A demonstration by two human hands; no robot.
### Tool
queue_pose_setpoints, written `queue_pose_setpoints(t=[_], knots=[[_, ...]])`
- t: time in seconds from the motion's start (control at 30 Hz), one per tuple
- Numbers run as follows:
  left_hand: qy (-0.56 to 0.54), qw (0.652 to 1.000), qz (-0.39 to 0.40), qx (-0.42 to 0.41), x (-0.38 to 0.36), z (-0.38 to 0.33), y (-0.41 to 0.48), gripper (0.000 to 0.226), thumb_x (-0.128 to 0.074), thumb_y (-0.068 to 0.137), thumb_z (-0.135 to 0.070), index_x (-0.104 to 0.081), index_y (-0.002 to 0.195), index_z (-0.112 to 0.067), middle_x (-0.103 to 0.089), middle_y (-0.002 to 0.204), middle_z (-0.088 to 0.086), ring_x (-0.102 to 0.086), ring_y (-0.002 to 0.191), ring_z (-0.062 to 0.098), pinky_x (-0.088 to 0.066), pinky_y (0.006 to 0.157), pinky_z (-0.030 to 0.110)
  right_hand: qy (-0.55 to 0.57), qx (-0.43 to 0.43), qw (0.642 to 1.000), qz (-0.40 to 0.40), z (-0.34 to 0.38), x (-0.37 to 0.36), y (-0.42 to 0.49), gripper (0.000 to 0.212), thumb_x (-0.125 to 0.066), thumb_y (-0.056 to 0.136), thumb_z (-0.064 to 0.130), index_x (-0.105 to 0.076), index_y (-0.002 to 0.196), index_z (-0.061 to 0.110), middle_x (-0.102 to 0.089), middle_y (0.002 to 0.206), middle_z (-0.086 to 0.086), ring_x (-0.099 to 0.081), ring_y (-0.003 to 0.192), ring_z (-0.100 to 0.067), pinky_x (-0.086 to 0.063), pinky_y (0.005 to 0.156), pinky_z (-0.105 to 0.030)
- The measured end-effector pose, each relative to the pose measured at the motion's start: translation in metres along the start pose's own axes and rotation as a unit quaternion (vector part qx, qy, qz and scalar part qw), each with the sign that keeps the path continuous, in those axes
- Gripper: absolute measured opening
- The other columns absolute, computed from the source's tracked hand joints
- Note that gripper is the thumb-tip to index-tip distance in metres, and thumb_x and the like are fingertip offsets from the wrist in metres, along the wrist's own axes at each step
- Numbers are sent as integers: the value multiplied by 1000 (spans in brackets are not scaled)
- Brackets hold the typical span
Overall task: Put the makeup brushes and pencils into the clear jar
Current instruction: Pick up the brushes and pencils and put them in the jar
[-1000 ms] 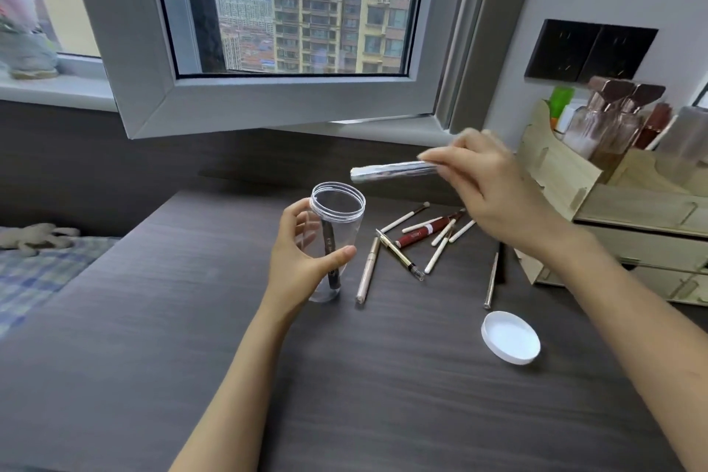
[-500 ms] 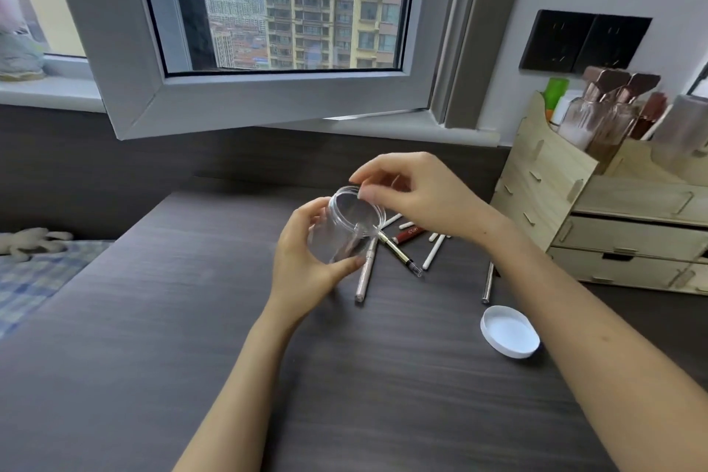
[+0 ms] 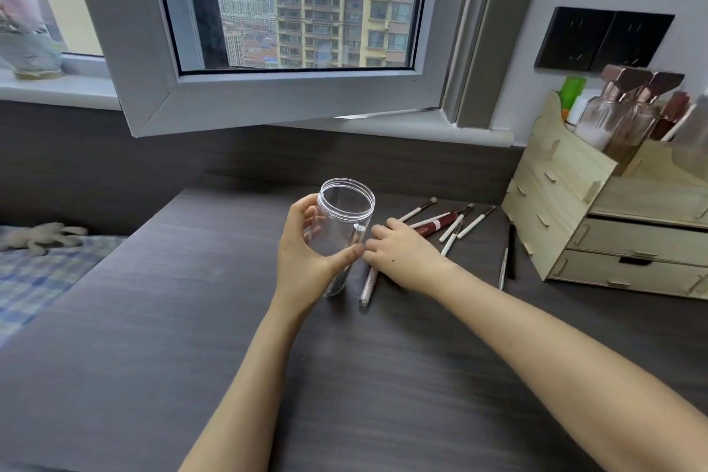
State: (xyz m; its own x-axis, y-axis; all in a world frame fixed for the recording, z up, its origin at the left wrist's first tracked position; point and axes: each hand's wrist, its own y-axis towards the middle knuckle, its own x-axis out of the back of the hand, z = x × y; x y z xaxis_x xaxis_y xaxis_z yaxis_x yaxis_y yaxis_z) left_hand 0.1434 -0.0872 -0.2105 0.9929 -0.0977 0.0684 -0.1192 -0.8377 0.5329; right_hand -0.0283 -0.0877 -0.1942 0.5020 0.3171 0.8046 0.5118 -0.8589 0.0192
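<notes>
My left hand (image 3: 306, 253) grips the clear jar (image 3: 344, 215), held upright just above the dark desk (image 3: 191, 337). Inside it stand a silvery tube and a dark stick. My right hand (image 3: 402, 255) lies palm down on the desk right beside the jar, its fingers curled over a beige pencil (image 3: 367, 285); whether it grips anything is hidden. Beyond it lie a red tube (image 3: 436, 224), several white-handled brushes (image 3: 475, 220), a silver pencil (image 3: 502, 268) and a black pencil (image 3: 511, 257).
A wooden drawer organiser (image 3: 567, 203) with bottles stands at the right against the wall. An open window sash (image 3: 268, 100) hangs over the desk's back edge. A bed with a checked sheet (image 3: 38, 272) lies left of the desk.
My right hand carried the silvery tube to the jar, dropped it in, then moved down onto the pencils on the desk. The jar tilted and came back upright.
</notes>
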Motion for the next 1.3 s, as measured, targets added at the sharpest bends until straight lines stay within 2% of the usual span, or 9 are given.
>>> queue_pose_setpoints(t=[0.2, 0.43, 0.5, 0.67, 0.77, 0.9, 1.03, 1.17, 1.3], knots=[[-8, 1000, -3, 7, 0, 1, 0, 72, -84, 54, -27, -46, 111, -46, -55, 117, -23, -54, 114, 5, -42, 101, 17, 29, -13, 992, -124, -24, 17, -33, 16, -54, 69, 8, -64, 71, 19, -63, 58, 3, -64, 60, -22, -53, 90, -43], [11, 1000, 8, 7, -3, -1, -1, 71, -83, 53, -30, -46, 107, -57, -57, 111, -29, -54, 108, -5, -41, 98, 12, 248, -277, 887, -273, -74, 89, -101, 32, -47, 88, 34, -71, 100, 18, -62, 85, -9, -55, 82, -31, -41, 75, -43], [18, 1000, 12, 3, -5, -2, -2, 69, -81, 51, -37, -46, 106, -60, -56, 111, -33, -55, 111, -2, -41, 97, 11, 278, -255, 884, -278, -70, 103, -96, 29, -50, 89, 26, -71, 104, 13, -59, 86, -13, -52, 83, -31, -43, 74, -43], [39, 998, 34, -32, -10, -2, -4, 71, -82, 56, -37, -48, 118, -47, -59, 121, -6, -57, 116, 16, -45, 102, 30, 338, -123, 913, -193, -40, 107, -55, 39, -50, 81, -10, -70, 109, 9, -59, 92, -13, -55, 83, -26, -44, 73, -31], [37, 998, 39, -29, -10, 1, -3, 74, -83, 58, -36, -50, 123, -36, -60, 124, -1, -57, 117, 21, -47, 103, 43, 454, -140, 872, -118, -27, 108, -42, 28, -54, 86, -1, -60, 108, 15, -61, 89, 1, -55, 73, -10, -44, 68, -16], [42, 998, 37, -28, -11, 1, -3, 75, -81, 57, -39, -50, 124, -32, -60, 125, 0, -56, 118, 18, -44, 103, 31, 532, -176, 814, -152, -21, 104, -36, 14, -70, 77, 17, -57, 82, 18, -59, 66, 11, -51, 54, 1, -36, 55, -14], [46, 998, 37, -35, -12, 4, -2, 75, -81, 56, -39, -49, 123, -36, -60, 126, -1, -56, 119, 17, -42, 103, 29, 548, -195, 794, -176, -22, 98, -50, 19, -58, 90, 25, -74, 88, 15, -68, 75, 7, -53, 69, -5, -41, 65, -20], [43, 998, 35, -35, -11, 5, -2, 75, -80, 55, -40, -49, 123, -35, -58, 126, -2, -55, 118, 16, -41, 104, 27, 529, -408, 703, -244, -41, 50, -82, 26, -54, 91, 20, -75, 79, 10, -72, 75, 2, -63, 72, -6, -43, 65, -21], [48, 997, 44, -43, -13, 4, -2, 75, -79, 56, -40, -50, 124, -33, -58, 127, -2, -55, 119, 16, -42, 104, 28, 377, -606, 694, -100, -62, -25, -112, 24, -56, 88, 17, -71, 76, 1, -72, 88, -23, -64, 84, -39, -46, 68, -34]])
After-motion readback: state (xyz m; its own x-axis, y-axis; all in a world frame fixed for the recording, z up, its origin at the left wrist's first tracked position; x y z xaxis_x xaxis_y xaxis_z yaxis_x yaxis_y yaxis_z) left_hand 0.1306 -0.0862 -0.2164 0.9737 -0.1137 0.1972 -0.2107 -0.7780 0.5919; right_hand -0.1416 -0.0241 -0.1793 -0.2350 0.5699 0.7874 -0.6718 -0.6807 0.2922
